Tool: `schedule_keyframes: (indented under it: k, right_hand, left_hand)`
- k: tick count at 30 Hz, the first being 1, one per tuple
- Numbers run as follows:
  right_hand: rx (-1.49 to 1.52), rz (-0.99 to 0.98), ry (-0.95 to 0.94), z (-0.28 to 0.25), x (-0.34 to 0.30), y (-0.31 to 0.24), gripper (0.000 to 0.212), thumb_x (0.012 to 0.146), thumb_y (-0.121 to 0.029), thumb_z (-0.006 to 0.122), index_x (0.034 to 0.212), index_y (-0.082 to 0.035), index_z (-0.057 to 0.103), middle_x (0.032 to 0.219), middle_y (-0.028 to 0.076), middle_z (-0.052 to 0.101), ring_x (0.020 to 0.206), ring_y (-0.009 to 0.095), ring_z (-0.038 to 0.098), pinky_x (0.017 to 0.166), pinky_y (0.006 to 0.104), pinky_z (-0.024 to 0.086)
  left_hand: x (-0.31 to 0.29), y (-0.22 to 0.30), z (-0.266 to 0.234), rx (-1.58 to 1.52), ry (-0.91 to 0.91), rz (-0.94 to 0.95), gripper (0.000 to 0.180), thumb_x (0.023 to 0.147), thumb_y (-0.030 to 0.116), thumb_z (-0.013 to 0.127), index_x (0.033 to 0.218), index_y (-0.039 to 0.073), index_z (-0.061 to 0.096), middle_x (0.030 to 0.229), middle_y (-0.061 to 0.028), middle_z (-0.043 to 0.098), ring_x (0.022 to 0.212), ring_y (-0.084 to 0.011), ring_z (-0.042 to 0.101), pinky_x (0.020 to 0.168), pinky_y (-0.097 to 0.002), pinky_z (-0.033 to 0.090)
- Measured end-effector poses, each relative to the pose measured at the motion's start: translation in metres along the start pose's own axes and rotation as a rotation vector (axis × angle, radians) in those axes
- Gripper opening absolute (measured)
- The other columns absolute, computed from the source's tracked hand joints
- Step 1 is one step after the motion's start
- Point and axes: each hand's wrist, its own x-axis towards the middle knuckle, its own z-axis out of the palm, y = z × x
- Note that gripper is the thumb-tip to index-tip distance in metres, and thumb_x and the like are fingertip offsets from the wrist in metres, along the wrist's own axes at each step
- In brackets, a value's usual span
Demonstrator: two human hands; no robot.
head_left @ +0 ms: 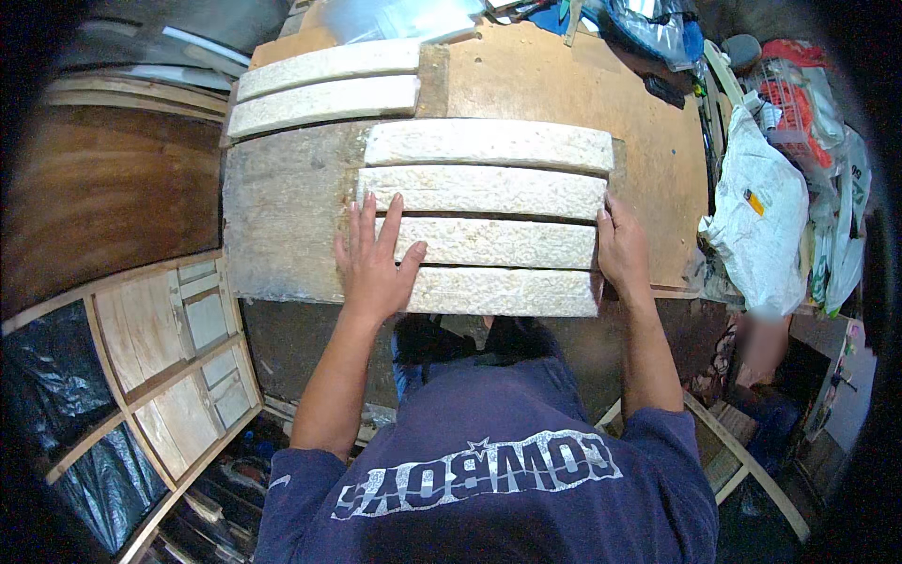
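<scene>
Several long white slabs with a mottled, grainy surface, looking like tempeh, lie side by side in front of me, with narrow dark gaps between them. My left hand (379, 268) rests on the left part of the slabs, its fingers spread across the second slab from the back (489, 191) and the third slab (498, 242). The thumb lies just above the nearest slab (503, 291). My right hand (624, 246) grips the right end of the middle slabs, fingers together and partly hidden at the edge. The farthest slab (489, 145) is untouched.
Two more white slabs (324, 97) lie at the back left of the wooden table (573, 80). Clear plastic (399, 19) and a dark object (664, 90) are at the back. White sacks and bags (761, 211) crowd the right side. A wooden frame (174, 367) stands at the left.
</scene>
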Motion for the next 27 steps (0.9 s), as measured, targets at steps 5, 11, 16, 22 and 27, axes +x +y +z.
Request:
schedule_keyframes:
  k: [5, 11, 16, 22, 27]
  right_hand:
    - [-0.12, -0.128, 0.071, -0.008, -0.003, 0.024, 0.041, 0.097, -0.013, 0.048, 0.134, 0.004, 0.054, 0.117, 0.028, 0.062, 0.107, 0.041, 0.06, 0.096, 0.0439, 0.046]
    - [0.009, 0.006, 0.078, -0.023, -0.009, 0.022, 0.046, 0.092, -0.008, 0.052, 0.137, 0.002, 0.051, 0.113, 0.025, 0.06, 0.104, 0.041, 0.057, 0.095, 0.0438, 0.046]
    - [-0.023, -0.185, 0.048, -0.015, -0.004, 0.005, 0.047, 0.089, -0.003, 0.055, 0.136, 0.001, 0.053, 0.106, 0.021, 0.06, 0.1, 0.035, 0.058, 0.092, 0.0403, 0.046]
    - [-0.067, -0.215, 0.063, -0.015, 0.013, -0.016, 0.047, 0.092, -0.013, 0.061, 0.136, 0.0, 0.055, 0.113, 0.022, 0.061, 0.106, 0.035, 0.059, 0.098, 0.0405, 0.044]
    - [0.064, -0.13, 0.117, -0.017, 0.05, 0.006, 0.046, 0.095, -0.018, 0.062, 0.136, 0.002, 0.054, 0.121, 0.023, 0.062, 0.111, 0.032, 0.06, 0.099, 0.0397, 0.045]
  left_hand:
    - [0.001, 0.002, 0.001, 0.007, -0.009, 0.002, 0.075, 0.092, 0.044, 0.061, 0.157, 0.023, 0.031, 0.165, -0.0179, 0.016, 0.151, -0.0428, 0.014, 0.116, -0.0645, 0.01]
    - [0.0, 0.011, 0.0, 0.021, -0.08, 0.028, 0.077, 0.091, 0.047, 0.061, 0.157, 0.021, 0.031, 0.164, -0.0225, 0.014, 0.151, -0.0462, 0.01, 0.115, -0.0673, 0.009]
    - [0.002, 0.011, 0.001, 0.036, -0.148, -0.024, 0.078, 0.09, 0.048, 0.062, 0.157, 0.022, 0.032, 0.164, -0.0222, 0.013, 0.151, -0.0451, 0.009, 0.115, -0.0669, 0.007]
    - [0.009, 0.011, 0.001, 0.054, -0.183, -0.003, 0.081, 0.09, 0.051, 0.059, 0.157, 0.015, 0.031, 0.165, -0.0216, 0.012, 0.151, -0.0452, 0.008, 0.117, -0.0629, 0.005]
    - [-0.002, 0.009, -0.006, -0.006, -0.128, -0.02, 0.078, 0.092, 0.05, 0.059, 0.157, 0.016, 0.031, 0.164, -0.0219, 0.013, 0.151, -0.0446, 0.009, 0.116, -0.0634, 0.005]
